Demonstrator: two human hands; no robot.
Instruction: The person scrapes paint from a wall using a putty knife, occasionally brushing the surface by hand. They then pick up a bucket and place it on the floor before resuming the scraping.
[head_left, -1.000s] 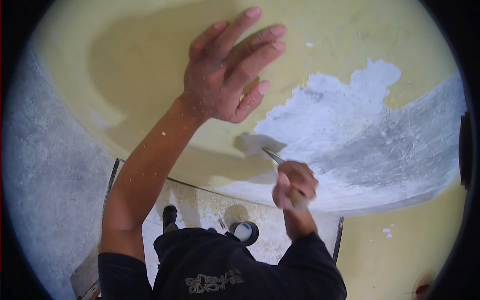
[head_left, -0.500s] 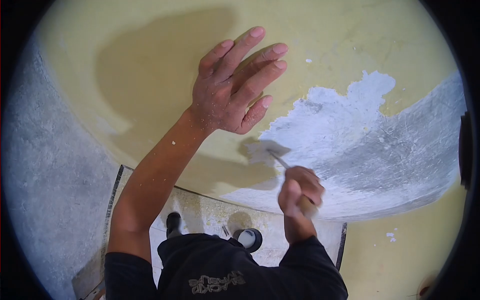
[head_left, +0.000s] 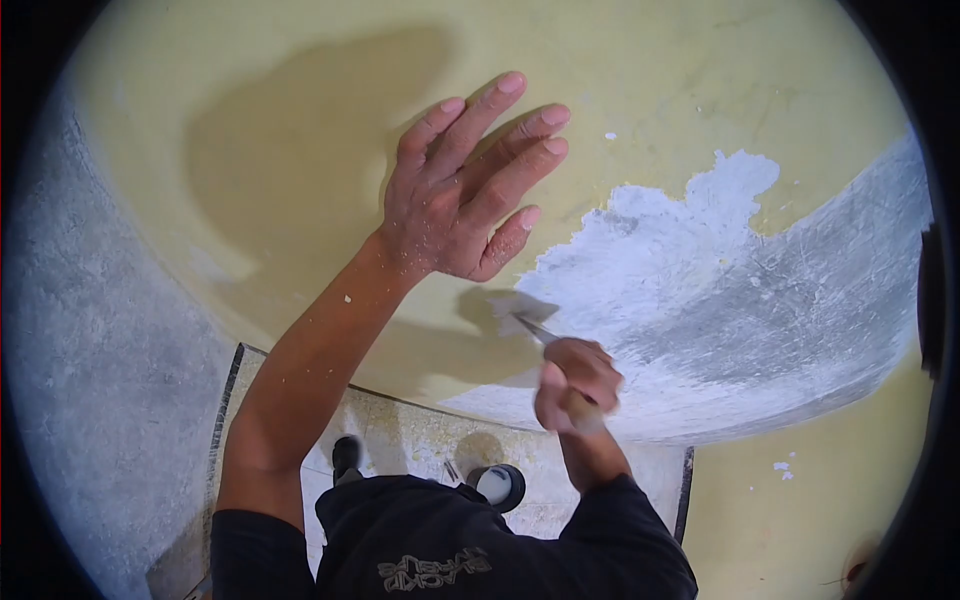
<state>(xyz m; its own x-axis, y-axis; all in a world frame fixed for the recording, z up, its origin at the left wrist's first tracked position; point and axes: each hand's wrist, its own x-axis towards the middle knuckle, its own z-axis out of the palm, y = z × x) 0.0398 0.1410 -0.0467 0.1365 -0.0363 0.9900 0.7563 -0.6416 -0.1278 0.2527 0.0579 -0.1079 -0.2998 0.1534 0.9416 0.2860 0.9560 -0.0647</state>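
Head view: scraper (right hand gripping) points up-left at wall.

We're seeing a round container sitting on the tiled floor, a black shoe lying just left of the container.

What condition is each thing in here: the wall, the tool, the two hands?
Yellow paint: intact, shadowed.
Scraped patch: bare, grey-white.
Scraper: blade against the paint edge.
Right hand: fisted around the scraper handle.
Left hand: open, fingers spread, flecked with paint chips.
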